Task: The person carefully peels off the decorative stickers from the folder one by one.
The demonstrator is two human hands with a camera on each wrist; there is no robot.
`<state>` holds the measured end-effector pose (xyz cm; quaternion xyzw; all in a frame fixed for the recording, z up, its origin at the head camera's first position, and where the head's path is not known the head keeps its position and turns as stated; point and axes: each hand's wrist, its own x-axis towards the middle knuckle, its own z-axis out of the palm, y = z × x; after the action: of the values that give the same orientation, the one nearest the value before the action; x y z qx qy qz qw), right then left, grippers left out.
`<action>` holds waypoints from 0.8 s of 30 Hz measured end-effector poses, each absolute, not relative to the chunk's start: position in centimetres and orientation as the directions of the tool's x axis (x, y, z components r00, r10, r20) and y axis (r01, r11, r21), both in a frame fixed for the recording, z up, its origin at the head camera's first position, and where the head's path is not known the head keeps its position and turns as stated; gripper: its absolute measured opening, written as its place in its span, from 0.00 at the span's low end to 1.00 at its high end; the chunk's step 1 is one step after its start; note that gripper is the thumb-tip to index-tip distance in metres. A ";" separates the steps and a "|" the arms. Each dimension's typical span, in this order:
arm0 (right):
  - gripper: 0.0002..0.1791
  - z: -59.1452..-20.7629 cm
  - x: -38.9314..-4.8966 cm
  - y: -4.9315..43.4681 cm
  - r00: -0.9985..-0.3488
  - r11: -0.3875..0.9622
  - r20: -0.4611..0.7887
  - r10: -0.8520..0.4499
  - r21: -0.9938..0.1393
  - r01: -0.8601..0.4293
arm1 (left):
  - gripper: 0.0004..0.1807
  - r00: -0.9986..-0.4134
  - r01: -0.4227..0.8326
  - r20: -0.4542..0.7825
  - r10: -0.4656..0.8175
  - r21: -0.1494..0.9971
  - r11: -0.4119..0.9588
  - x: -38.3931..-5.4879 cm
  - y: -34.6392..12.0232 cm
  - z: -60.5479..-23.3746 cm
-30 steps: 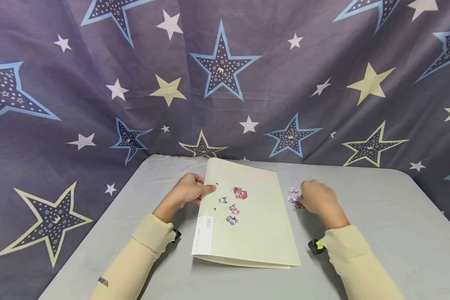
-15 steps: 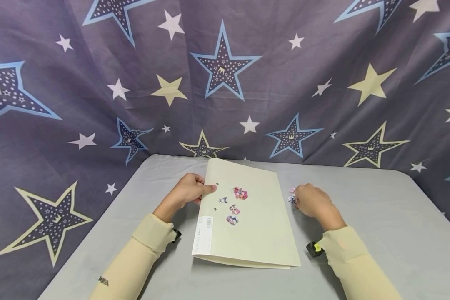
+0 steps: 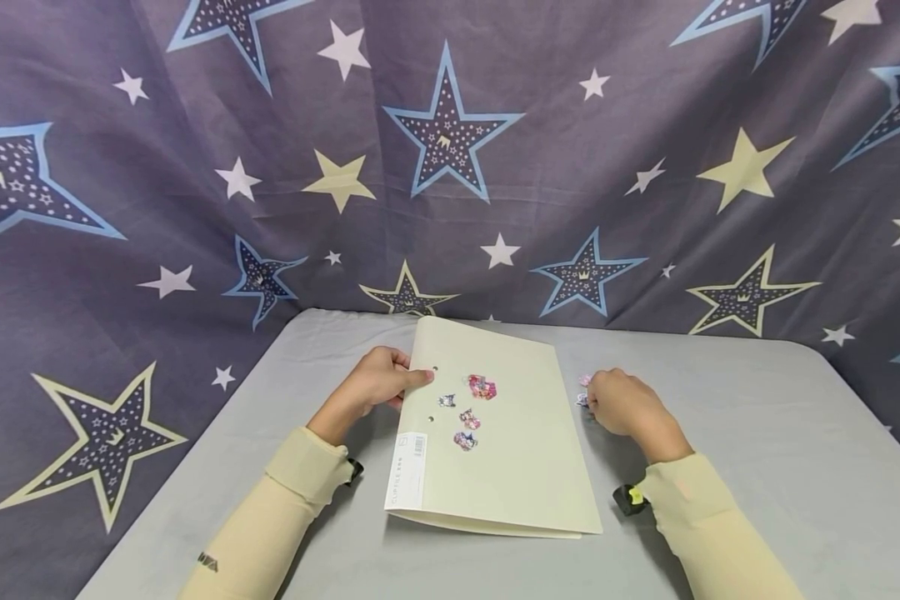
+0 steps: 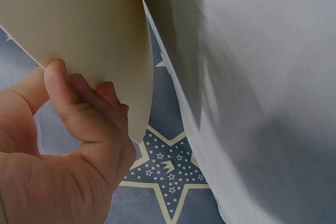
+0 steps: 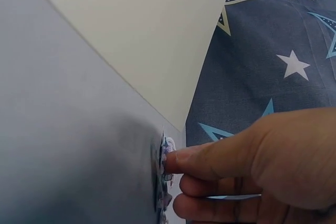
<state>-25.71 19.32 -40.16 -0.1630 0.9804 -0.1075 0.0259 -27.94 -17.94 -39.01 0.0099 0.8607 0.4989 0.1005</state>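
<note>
My left hand (image 3: 378, 379) grips the left edge of a cream clip file folder (image 3: 517, 450), thumb on the front cover and fingers behind it. The left wrist view shows those fingers (image 4: 86, 111) curled against the cover, its edge held up off the table. Several small shiny character stickers (image 3: 469, 419) lie on the cover's left half. Right of the folder, my right hand (image 3: 630, 408) is at a small pile of stickers (image 3: 583, 400) on the table, partly hiding it. In the right wrist view the thumb and curled fingers pinch at a sticker (image 5: 167, 156) in the pile.
A white label (image 3: 405, 471) with a barcode sits at the folder's lower left. The grey table (image 3: 757, 417) extends on both sides. Behind it hangs a dark star-patterned cloth (image 3: 540, 200).
My right hand has shifted slightly left and down, covering more of the sticker pile. My left hand and the folder have stayed in place.
</note>
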 end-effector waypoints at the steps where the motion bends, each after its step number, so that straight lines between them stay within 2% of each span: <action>1: 0.24 -40.1 -25.7 19.3 -0.945 0.923 -0.014 -0.328 -0.219 -0.317 | 0.19 -0.979 -0.084 -0.164 0.117 0.860 0.503 -27.9 -17.9 -39.0; 5: 0.23 -39.9 -25.7 19.2 -0.944 0.922 -0.001 -0.331 -0.214 -0.323 | 0.19 -0.979 -0.089 -0.168 0.115 0.861 0.501 -27.9 -17.9 -39.0; 13: 0.11 -39.3 -25.4 18.4 -0.944 0.920 0.065 -0.325 -0.209 -0.331 | 0.19 -0.980 -0.086 -0.164 0.116 0.862 0.499 -27.9 -17.9 -39.0; 24: 0.12 -39.5 -24.9 16.3 -0.886 0.890 0.233 -0.401 -0.127 -0.437 | 0.19 -0.978 -0.090 -0.169 0.121 0.867 0.490 -28.0 -18.0 -39.1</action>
<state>-24.89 16.32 -39.50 -0.2168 0.9670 -0.0885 -0.1009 -27.98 -17.97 -39.09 0.0092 0.8568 0.5049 0.1043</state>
